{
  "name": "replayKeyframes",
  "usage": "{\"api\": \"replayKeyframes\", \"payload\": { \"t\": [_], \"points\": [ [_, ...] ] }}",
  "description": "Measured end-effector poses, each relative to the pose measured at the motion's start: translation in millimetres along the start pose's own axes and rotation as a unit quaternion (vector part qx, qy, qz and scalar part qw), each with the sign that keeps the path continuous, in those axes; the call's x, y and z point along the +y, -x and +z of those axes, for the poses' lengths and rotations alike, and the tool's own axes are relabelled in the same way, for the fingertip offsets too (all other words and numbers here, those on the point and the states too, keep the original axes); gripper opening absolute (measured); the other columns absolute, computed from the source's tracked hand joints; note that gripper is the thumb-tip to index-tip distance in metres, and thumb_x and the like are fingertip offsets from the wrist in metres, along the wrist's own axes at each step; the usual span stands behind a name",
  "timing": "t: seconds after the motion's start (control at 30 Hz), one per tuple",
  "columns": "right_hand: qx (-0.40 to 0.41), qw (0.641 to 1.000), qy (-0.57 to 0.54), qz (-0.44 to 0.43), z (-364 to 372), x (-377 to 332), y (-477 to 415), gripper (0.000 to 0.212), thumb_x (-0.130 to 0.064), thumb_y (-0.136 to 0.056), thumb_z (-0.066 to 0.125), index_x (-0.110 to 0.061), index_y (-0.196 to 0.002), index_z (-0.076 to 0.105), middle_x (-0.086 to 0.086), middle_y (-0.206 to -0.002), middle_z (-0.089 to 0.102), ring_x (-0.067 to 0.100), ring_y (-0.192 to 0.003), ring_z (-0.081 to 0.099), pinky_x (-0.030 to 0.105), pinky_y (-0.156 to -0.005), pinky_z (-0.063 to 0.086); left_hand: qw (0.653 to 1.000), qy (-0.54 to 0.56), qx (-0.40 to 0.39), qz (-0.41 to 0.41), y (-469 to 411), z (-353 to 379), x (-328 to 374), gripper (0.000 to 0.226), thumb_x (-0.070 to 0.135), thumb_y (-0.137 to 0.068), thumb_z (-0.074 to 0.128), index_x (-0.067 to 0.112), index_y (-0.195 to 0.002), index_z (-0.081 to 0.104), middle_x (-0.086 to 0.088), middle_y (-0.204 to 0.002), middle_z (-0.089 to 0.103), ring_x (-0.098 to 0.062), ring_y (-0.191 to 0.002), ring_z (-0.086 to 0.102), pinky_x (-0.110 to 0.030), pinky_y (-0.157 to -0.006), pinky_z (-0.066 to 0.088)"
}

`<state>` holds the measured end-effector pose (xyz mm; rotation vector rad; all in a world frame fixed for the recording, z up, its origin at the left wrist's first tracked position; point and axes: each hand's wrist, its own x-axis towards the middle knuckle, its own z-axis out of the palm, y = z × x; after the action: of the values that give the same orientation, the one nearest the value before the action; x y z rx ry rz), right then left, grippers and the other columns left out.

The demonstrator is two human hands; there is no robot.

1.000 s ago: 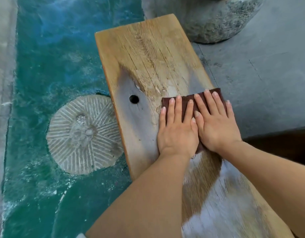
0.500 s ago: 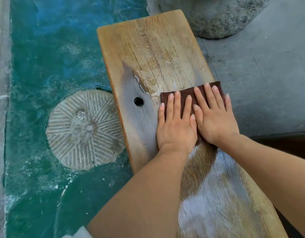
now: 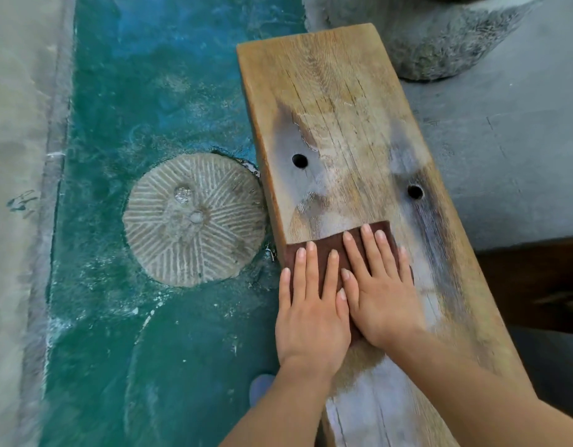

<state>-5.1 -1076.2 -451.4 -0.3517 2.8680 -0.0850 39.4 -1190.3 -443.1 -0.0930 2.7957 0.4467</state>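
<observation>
Wooden plank (image 3: 343, 91) carries brown cloth (image 3: 324, 250) beneath flat hands (image 3: 312, 317).

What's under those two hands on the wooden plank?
A dark brown pad, pressed flat by the left hand and right hand. Its near part and the plank beneath are covered.

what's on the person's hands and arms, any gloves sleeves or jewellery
Nothing worn: the left hand and right hand are bare, no gloves, rings or bracelets. Both forearms are bare, no sleeve or watch in view. Nails are short and unpainted.
</observation>
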Motion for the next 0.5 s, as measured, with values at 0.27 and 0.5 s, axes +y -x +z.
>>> {"api": "replayKeyframes", "payload": {
  "t": [0.27, 0.5],
  "points": [
    [0.024, 1.000, -0.002, 0.004, 18, -16, 80, 0.056, -0.038, -0.095, 0.025, -0.021, -0.148, 0.026, 0.007, -0.155, 0.022, 0.021, -0.144, 0.014, 0.048, -0.112, 0.014, 0.999, 0.041, 0.004, -0.003, 81, 20, -1, 0.055, 0.033, -0.093, 0.028, 0.018, -0.145, 0.038, -0.015, -0.153, 0.028, -0.027, -0.142, 0.025, -0.042, -0.108, 0.021],
    [0.014, 1.000, 0.007, 0.025, 15, -21, 84, 0.055, -0.040, -0.099, 0.011, -0.020, -0.147, 0.026, 0.008, -0.154, 0.024, 0.021, -0.142, 0.016, 0.045, -0.112, 0.012, 0.999, 0.034, -0.004, 0.013, 79, 19, -8, 0.054, 0.033, -0.092, 0.031, 0.017, -0.143, 0.039, -0.011, -0.152, 0.030, -0.027, -0.140, 0.030, -0.042, -0.106, 0.024]
  ]
}}
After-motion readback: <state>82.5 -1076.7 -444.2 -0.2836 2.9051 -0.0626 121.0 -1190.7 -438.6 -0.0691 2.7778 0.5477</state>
